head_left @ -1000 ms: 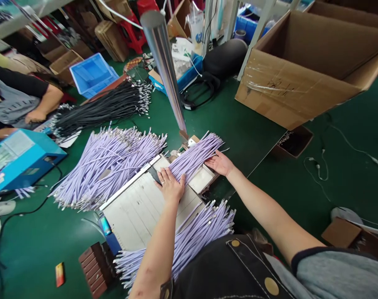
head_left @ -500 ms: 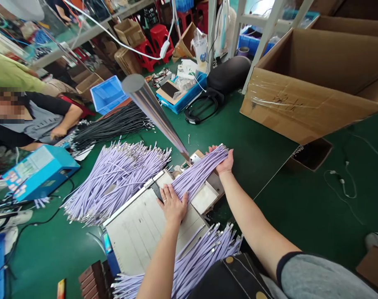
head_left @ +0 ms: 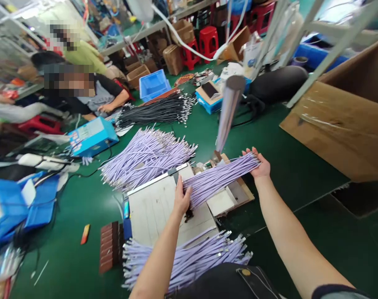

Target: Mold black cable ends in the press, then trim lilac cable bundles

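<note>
A bundle of lilac cables (head_left: 221,177) with metal plug ends lies between my hands, above a worn pale board (head_left: 154,207) and small fixture. My right hand (head_left: 261,166) is wrapped round the bundle's far right end from behind, fingertips showing above it. My left hand (head_left: 181,198) stands on edge against the left end, fingers stretched and thumb apart, the palm side hidden. A large pile of lilac cables (head_left: 148,155) lies beyond the board. More lilac cables (head_left: 189,261) lie close to my body.
A vertical metal post (head_left: 229,110) rises behind the fixture. On the right stands a large cardboard box (head_left: 335,124). Black cables (head_left: 157,110), a blue box-shaped device (head_left: 93,137) and a brown block (head_left: 109,247) share the green table (head_left: 76,203). A co-worker (head_left: 104,97) sits across.
My view has swung left. My left hand has turned from lying flat over the bundle's end to standing upright against it. My right hand still holds the other end.
</note>
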Action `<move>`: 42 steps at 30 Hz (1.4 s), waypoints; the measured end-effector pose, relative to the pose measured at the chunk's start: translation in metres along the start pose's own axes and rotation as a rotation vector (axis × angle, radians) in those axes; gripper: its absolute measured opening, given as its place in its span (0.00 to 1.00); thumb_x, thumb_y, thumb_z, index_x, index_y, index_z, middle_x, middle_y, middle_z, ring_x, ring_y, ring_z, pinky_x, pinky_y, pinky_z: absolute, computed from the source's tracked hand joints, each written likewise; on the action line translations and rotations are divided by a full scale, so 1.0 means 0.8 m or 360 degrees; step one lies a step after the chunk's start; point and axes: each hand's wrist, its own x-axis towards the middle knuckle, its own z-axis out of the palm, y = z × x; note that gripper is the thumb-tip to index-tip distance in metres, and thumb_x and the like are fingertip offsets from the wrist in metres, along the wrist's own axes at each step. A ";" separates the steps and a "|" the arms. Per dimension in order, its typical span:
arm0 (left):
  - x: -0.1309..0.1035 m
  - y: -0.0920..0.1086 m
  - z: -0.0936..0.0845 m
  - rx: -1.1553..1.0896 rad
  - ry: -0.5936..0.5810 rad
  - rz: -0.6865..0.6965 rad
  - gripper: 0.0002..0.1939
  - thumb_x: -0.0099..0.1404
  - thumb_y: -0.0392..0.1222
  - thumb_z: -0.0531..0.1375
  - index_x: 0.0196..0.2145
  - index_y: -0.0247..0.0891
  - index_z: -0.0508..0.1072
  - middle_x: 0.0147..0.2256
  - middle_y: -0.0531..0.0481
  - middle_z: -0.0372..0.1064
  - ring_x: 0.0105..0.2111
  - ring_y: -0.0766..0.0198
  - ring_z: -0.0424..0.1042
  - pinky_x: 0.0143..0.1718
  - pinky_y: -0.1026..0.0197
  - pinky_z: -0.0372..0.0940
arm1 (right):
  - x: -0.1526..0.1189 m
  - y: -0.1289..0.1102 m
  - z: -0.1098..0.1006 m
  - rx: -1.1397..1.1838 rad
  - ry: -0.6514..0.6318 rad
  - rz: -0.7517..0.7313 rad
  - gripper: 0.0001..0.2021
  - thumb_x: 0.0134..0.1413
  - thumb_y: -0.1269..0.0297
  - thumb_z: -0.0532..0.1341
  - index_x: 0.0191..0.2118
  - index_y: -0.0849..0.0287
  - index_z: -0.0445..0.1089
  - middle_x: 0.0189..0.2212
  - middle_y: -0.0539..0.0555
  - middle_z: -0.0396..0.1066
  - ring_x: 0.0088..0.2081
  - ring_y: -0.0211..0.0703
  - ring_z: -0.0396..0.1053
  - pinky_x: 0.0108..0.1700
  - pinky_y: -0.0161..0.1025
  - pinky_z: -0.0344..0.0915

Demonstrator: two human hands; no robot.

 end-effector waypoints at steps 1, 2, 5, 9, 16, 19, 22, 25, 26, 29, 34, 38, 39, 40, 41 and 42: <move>0.001 -0.006 -0.009 -0.0115 0.0110 -0.0068 0.34 0.72 0.48 0.44 0.70 0.32 0.41 0.70 0.43 0.40 0.69 0.64 0.42 0.68 0.58 0.43 | 0.001 0.000 -0.001 -0.0010 0.0014 -0.0001 0.15 0.62 0.61 0.49 0.43 0.55 0.73 0.44 0.55 0.75 0.47 0.50 0.74 0.57 0.64 0.62; 0.003 -0.014 -0.018 -0.0174 0.0219 -0.0157 0.33 0.72 0.47 0.43 0.70 0.32 0.40 0.70 0.44 0.40 0.69 0.66 0.43 0.67 0.61 0.45 | 0.002 -0.001 -0.002 -0.0029 0.0032 -0.0002 0.15 0.62 0.62 0.49 0.43 0.55 0.73 0.45 0.55 0.75 0.47 0.50 0.74 0.57 0.64 0.62; 0.009 -0.036 -0.034 -0.0116 0.0381 -0.0455 0.35 0.71 0.45 0.47 0.69 0.28 0.42 0.70 0.40 0.40 0.69 0.63 0.41 0.67 0.60 0.44 | 0.003 -0.001 -0.003 -0.0101 0.0085 0.0007 0.15 0.60 0.63 0.50 0.41 0.55 0.74 0.45 0.54 0.75 0.47 0.51 0.74 0.58 0.63 0.61; 0.018 -0.049 -0.030 -0.0001 0.0352 -0.0598 0.38 0.66 0.44 0.54 0.68 0.27 0.46 0.70 0.35 0.36 0.70 0.50 0.35 0.68 0.45 0.37 | 0.002 -0.001 -0.003 -0.0145 0.0079 -0.0046 0.18 0.62 0.58 0.47 0.42 0.53 0.74 0.44 0.55 0.75 0.46 0.52 0.75 0.57 0.66 0.62; 0.025 -0.035 -0.004 0.0333 0.0143 -0.0487 0.36 0.69 0.49 0.50 0.69 0.32 0.44 0.70 0.35 0.27 0.70 0.44 0.29 0.65 0.34 0.32 | 0.002 -0.001 -0.004 -0.0230 0.0058 -0.0075 0.22 0.65 0.56 0.43 0.43 0.53 0.75 0.46 0.56 0.75 0.48 0.52 0.74 0.58 0.63 0.60; 0.023 -0.032 -0.002 0.0375 0.0110 -0.0448 0.34 0.70 0.48 0.48 0.69 0.34 0.46 0.70 0.36 0.28 0.70 0.45 0.30 0.66 0.35 0.31 | 0.003 -0.001 -0.006 -0.0249 0.0031 -0.0089 0.22 0.64 0.55 0.44 0.44 0.52 0.75 0.46 0.56 0.75 0.49 0.51 0.73 0.58 0.63 0.60; 0.027 -0.033 -0.010 0.0315 0.0131 -0.0484 0.35 0.69 0.50 0.50 0.69 0.35 0.45 0.71 0.37 0.29 0.70 0.47 0.31 0.66 0.36 0.32 | 0.003 0.001 -0.006 -0.0224 0.0026 -0.0097 0.24 0.65 0.53 0.42 0.43 0.52 0.75 0.47 0.57 0.74 0.49 0.52 0.73 0.58 0.63 0.60; 0.038 -0.035 -0.025 0.0280 0.0122 -0.0490 0.43 0.65 0.55 0.56 0.70 0.38 0.42 0.71 0.37 0.26 0.70 0.47 0.28 0.66 0.35 0.31 | 0.004 0.001 -0.005 -0.0192 0.0048 -0.0092 0.28 0.66 0.50 0.39 0.43 0.52 0.75 0.47 0.59 0.74 0.49 0.54 0.73 0.57 0.65 0.60; 0.043 -0.036 -0.029 0.0291 0.0095 -0.0474 0.47 0.62 0.57 0.59 0.70 0.38 0.41 0.71 0.37 0.23 0.70 0.46 0.26 0.65 0.35 0.30 | 0.003 0.001 -0.004 -0.0180 0.0060 -0.0083 0.29 0.66 0.49 0.38 0.43 0.52 0.75 0.47 0.59 0.74 0.49 0.54 0.73 0.56 0.65 0.61; 0.056 -0.036 -0.035 0.0342 -0.0028 -0.0425 0.58 0.53 0.60 0.65 0.70 0.39 0.38 0.70 0.37 0.18 0.69 0.42 0.22 0.65 0.34 0.28 | 0.002 0.001 -0.002 -0.0161 0.0096 -0.0071 0.31 0.66 0.47 0.36 0.44 0.52 0.75 0.47 0.59 0.74 0.50 0.54 0.72 0.56 0.64 0.61; 0.062 -0.042 -0.036 0.0321 -0.0060 -0.0418 0.60 0.51 0.59 0.67 0.70 0.41 0.38 0.70 0.38 0.16 0.69 0.42 0.20 0.65 0.34 0.28 | 0.001 0.002 -0.003 -0.0180 0.0078 -0.0093 0.31 0.65 0.46 0.36 0.45 0.51 0.74 0.47 0.58 0.74 0.50 0.53 0.73 0.56 0.63 0.62; 0.045 -0.052 -0.036 0.0190 0.0040 -0.0456 0.51 0.60 0.58 0.60 0.70 0.36 0.39 0.70 0.35 0.20 0.69 0.46 0.23 0.67 0.41 0.32 | 0.000 0.002 -0.005 -0.0172 0.0043 -0.0105 0.32 0.66 0.45 0.36 0.45 0.51 0.75 0.48 0.59 0.74 0.51 0.55 0.72 0.56 0.66 0.61; 0.038 -0.053 -0.034 0.0179 0.0058 -0.0470 0.48 0.63 0.56 0.58 0.70 0.35 0.39 0.70 0.35 0.20 0.69 0.47 0.23 0.67 0.42 0.32 | 0.000 0.003 -0.006 -0.0163 0.0039 -0.0104 0.32 0.66 0.45 0.36 0.45 0.52 0.75 0.48 0.60 0.74 0.51 0.55 0.72 0.56 0.67 0.61; 0.030 -0.054 -0.031 0.0190 0.0062 -0.0476 0.45 0.65 0.53 0.56 0.70 0.34 0.40 0.70 0.34 0.21 0.70 0.47 0.24 0.67 0.42 0.32 | 0.000 0.003 -0.007 -0.0151 0.0035 -0.0104 0.32 0.66 0.45 0.36 0.45 0.52 0.75 0.48 0.60 0.73 0.52 0.56 0.71 0.56 0.67 0.61; 0.023 -0.055 -0.026 0.0219 0.0055 -0.0468 0.42 0.66 0.51 0.55 0.70 0.32 0.41 0.70 0.34 0.22 0.69 0.47 0.24 0.67 0.41 0.32 | 0.000 0.003 -0.008 -0.0136 0.0027 -0.0105 0.32 0.66 0.44 0.36 0.46 0.52 0.75 0.49 0.60 0.73 0.52 0.56 0.71 0.56 0.68 0.61; 0.016 -0.055 -0.021 0.0258 0.0047 -0.0450 0.40 0.67 0.49 0.53 0.70 0.31 0.42 0.70 0.34 0.23 0.69 0.47 0.24 0.67 0.40 0.31 | 0.000 0.003 -0.009 -0.0117 0.0019 -0.0104 0.32 0.66 0.44 0.37 0.46 0.52 0.75 0.49 0.60 0.73 0.53 0.57 0.71 0.56 0.68 0.61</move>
